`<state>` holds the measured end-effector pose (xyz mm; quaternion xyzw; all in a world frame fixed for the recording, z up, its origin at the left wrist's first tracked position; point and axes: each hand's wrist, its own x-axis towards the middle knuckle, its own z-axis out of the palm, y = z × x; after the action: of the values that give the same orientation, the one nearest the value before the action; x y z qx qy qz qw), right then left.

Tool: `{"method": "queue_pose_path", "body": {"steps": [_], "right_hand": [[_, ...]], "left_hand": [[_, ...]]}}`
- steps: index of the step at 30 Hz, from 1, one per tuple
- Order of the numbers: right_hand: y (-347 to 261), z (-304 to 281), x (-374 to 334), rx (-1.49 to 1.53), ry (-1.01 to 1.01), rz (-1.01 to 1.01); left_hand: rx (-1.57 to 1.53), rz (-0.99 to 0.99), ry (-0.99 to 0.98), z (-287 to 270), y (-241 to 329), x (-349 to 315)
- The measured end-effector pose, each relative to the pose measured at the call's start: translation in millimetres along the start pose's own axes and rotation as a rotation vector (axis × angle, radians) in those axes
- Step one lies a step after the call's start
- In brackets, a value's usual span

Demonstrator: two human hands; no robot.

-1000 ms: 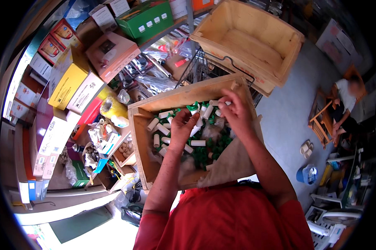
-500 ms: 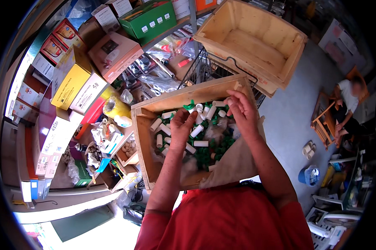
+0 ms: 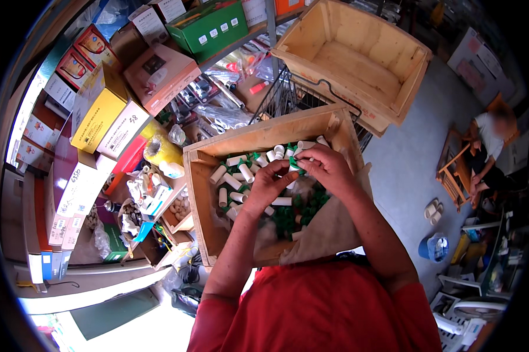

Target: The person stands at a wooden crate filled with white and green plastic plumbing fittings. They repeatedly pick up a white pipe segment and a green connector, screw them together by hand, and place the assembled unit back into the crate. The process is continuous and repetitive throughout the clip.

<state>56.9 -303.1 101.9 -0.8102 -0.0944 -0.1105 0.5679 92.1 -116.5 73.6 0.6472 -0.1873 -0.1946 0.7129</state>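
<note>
My left hand (image 3: 270, 186) is closed, thumb and fingers pinching a small green plastic fitting (image 3: 294, 164) above a wooden box (image 3: 204, 214). From the other side my right hand (image 3: 329, 169) meets it, its fingertips pressed together on the same fitting. A bit of white shows between the hands, but the fingers hide most of it. Below them lie many short white plastic tubes (image 3: 218, 174) and green plastic fittings (image 3: 283, 220). Some tubes have green pieces on or against them. A beige cloth (image 3: 329, 232) hangs over the box's near right corner.
Beyond the box, a larger wooden crate (image 3: 358, 64) rests by a black wire basket (image 3: 276, 100). Shelves with a green box (image 3: 208, 32) and a yellow box (image 3: 100, 111) line the left. A person (image 3: 490, 138) sits at the right, near slippers (image 3: 433, 211) and a blue bin (image 3: 434, 247).
My right hand has moved down and left from spread fingers to a pinch. My left hand has shifted right, and the two now meet at the green fitting.
</note>
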Motion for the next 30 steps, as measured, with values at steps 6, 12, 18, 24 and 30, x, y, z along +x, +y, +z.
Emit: {"method": "queue_pose_path", "body": {"steps": [6,12,18,24,30], "right_hand": [[10.6,4.7,-0.5,0.145,-0.013,0.122],[11.8,9.8,-1.5,0.053,-0.018,0.161],[16.7,10.6,-2.2,0.034,0.112,0.204],[8.7,4.9,0.3,0.117,0.168,0.202],[-0.3,2.9,2.6,0.217,0.238,0.155]], "left_hand": [[0.21,0.17,0.057,1.0,-6.0,-0.3],[0.26,0.175,0.125,0.0,-24.2,2.2],[0.116,0.079,0.245,-10.1,-18.6,11.5],[0.098,0.023,0.446,-28.8,-24.5,12.5],[0.142,-0.004,0.472,-36.9,-35.9,12.5]]}}
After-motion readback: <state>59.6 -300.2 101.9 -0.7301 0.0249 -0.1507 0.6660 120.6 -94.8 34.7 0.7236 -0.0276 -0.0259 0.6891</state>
